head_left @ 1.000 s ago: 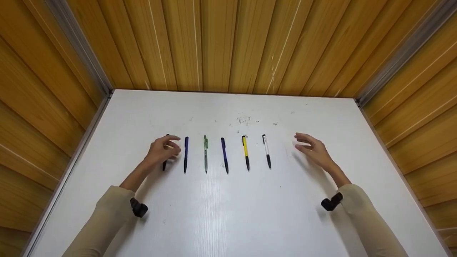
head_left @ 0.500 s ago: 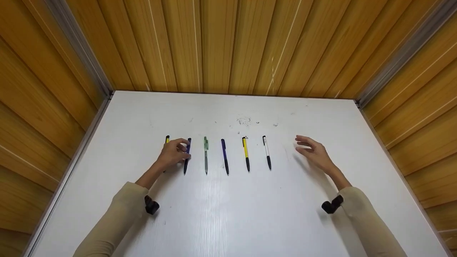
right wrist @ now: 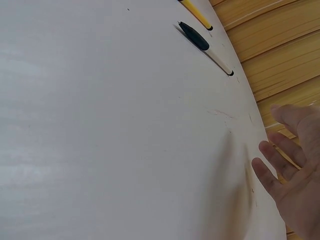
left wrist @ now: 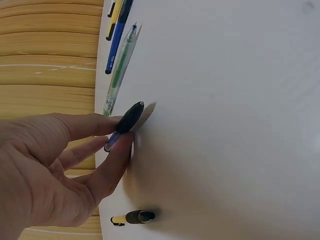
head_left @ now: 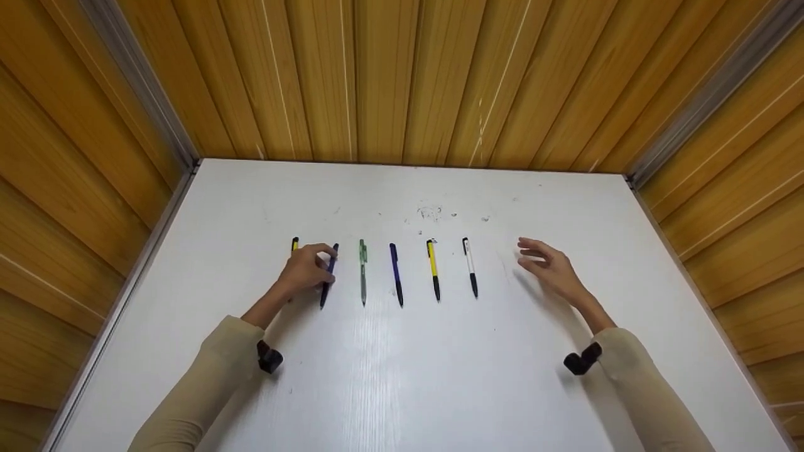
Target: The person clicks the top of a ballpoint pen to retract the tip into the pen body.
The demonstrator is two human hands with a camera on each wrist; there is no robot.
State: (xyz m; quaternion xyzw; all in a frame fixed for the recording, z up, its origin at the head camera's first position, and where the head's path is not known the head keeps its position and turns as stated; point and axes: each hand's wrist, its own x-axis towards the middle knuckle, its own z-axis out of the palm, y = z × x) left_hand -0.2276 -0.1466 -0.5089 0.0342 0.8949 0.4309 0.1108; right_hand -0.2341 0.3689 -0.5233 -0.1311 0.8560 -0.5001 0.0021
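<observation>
My left hand pinches a blue pen with a black grip between thumb and fingers. The pen tilts slightly in the head view, and its shadow shows beside its tip in the left wrist view. Left of that hand lies a yellow-and-black pen, mostly covered by the hand in the head view. To the right is a clear green pen. My right hand holds nothing; its fingers are relaxed, and the white pen with a black grip is nearest to it.
Between the green and white pens lie another dark blue pen and a yellow pen. All rest on a white table with some dark marks towards the back. Wood-patterned panels stand behind and at both sides.
My left hand has moved right, from over the leftmost pen to the blue pen, and has taken hold of it. That pen has tilted a little. The right hand has barely moved.
</observation>
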